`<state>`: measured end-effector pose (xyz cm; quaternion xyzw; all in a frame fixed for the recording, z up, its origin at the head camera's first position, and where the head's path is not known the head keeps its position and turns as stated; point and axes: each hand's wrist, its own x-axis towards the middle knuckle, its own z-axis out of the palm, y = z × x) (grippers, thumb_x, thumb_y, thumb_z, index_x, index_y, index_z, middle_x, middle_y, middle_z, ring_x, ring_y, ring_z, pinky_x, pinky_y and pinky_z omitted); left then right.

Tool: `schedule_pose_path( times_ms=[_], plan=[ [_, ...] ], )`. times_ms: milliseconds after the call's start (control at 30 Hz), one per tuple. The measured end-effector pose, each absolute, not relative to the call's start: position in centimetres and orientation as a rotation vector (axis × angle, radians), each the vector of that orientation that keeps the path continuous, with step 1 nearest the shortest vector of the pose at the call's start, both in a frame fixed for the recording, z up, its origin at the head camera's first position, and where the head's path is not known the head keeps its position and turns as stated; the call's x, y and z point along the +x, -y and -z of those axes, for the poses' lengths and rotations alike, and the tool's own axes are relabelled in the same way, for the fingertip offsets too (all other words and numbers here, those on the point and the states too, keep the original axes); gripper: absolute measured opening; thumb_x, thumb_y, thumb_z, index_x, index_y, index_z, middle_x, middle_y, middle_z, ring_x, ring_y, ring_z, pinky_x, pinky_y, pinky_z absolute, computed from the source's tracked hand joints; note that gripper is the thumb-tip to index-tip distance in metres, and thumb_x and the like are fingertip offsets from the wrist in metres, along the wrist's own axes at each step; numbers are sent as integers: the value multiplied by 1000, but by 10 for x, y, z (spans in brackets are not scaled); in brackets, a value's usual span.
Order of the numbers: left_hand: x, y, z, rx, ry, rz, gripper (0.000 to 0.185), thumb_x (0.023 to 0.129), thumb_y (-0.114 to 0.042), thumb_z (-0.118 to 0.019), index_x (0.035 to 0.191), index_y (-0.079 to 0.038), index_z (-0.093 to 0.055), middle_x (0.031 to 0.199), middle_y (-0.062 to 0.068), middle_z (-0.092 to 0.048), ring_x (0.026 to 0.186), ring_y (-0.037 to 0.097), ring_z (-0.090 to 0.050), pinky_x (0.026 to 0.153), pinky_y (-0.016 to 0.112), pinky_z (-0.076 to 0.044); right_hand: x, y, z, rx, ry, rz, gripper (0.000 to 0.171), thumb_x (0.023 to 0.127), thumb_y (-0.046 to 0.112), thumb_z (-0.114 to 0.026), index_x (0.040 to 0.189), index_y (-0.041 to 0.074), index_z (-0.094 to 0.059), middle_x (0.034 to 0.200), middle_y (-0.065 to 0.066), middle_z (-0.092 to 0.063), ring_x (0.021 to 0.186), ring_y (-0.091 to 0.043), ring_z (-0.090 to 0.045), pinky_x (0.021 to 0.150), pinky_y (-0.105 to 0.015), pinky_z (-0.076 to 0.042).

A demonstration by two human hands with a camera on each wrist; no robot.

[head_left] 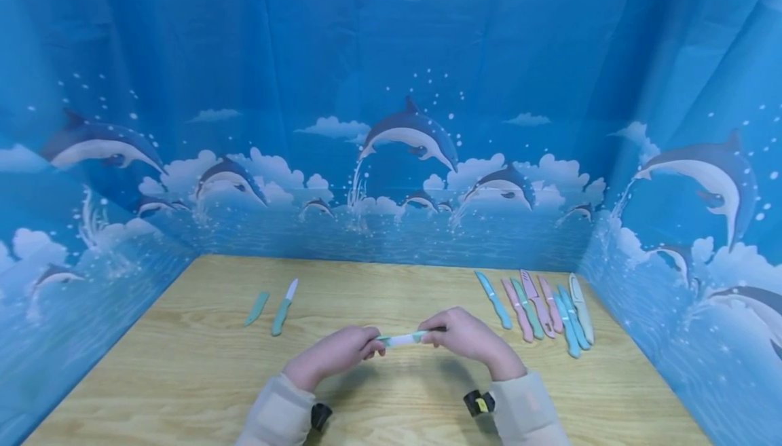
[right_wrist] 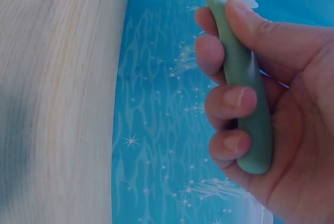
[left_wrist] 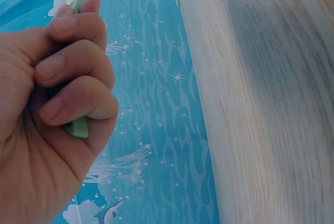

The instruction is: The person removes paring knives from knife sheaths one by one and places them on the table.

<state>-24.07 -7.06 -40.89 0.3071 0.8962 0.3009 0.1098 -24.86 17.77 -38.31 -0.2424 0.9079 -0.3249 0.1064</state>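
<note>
Near the front middle of the table, my two hands hold a green-handled knife (head_left: 401,340) between them, just off the surface. My right hand (head_left: 467,336) grips the knife's green handle (right_wrist: 241,72), fingers and thumb wrapped about it. The white blade points toward my left hand (head_left: 342,352). That hand has its fingers curled round a narrow green blade cover (left_wrist: 78,129), mostly hidden in the palm. Blade and cover meet at the left fingertips; how far the blade sits inside, I cannot tell.
At the left of the wooden table (head_left: 201,364) lie a loose green cover (head_left: 256,308) and a bare-bladed green knife (head_left: 284,308). Several pink, blue and green knives (head_left: 540,307) lie side by side at the right. A blue dolphin-print curtain (head_left: 391,229) borders the back and sides.
</note>
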Motion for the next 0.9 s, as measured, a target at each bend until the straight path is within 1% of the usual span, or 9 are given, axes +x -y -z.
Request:
schedule_pose_path(
  times_ms=[167,300,433,567,633,800,900],
  plan=[
    [-240,71,409,901,-2634,-895,22,103,-23,-47,93,-11,-62,76,7,-60,57,5,-39,53,21,-35,-249,-179,383,-708,-2668,965,21,93,18,-64,109,9,-73,92,-6,-71,78,-25,-64,61,-31,-48],
    [-241,71,410,901,-2635,-893,22,103,-22,-46,93,-11,-63,77,7,-61,57,5,-39,53,21,-35,-250,-179,383,-704,-2669,954,21,93,19,-64,110,9,-73,93,-7,-72,79,-25,-64,62,-31,-48],
    [-242,73,411,912,-2652,-883,23,103,-21,-46,93,-10,-63,76,6,-61,57,4,-39,53,21,-36,-251,-181,384,-687,-2683,942,21,93,20,-64,110,10,-72,93,-5,-72,78,-24,-64,62,-31,-49],
    [-243,79,413,902,-2681,-855,23,104,-19,-45,93,-10,-63,75,6,-59,61,5,-43,59,24,-42,-251,-187,385,-623,-2712,943,24,93,23,-65,112,10,-72,95,-1,-71,79,-18,-63,65,-32,-50],
    [-243,83,413,882,-2680,-852,23,104,-18,-44,93,-10,-63,75,4,-59,66,6,-48,64,27,-45,-252,-192,385,-590,-2728,955,23,93,23,-65,112,11,-72,95,-1,-71,80,-17,-63,65,-32,-49],
    [-243,85,412,840,-2668,-880,25,105,-18,-42,92,-8,-62,76,4,-58,72,11,-53,69,32,-48,-255,-202,383,-580,-2748,981,23,94,25,-63,112,12,-71,92,-4,-70,80,-20,-62,64,-33,-48],
    [-244,85,411,829,-2675,-878,26,105,-18,-42,92,-7,-61,74,1,-56,72,11,-52,70,32,-48,-256,-204,382,-587,-2758,978,26,95,28,-62,114,12,-71,92,-5,-70,81,-17,-62,68,-34,-50]
  ],
)
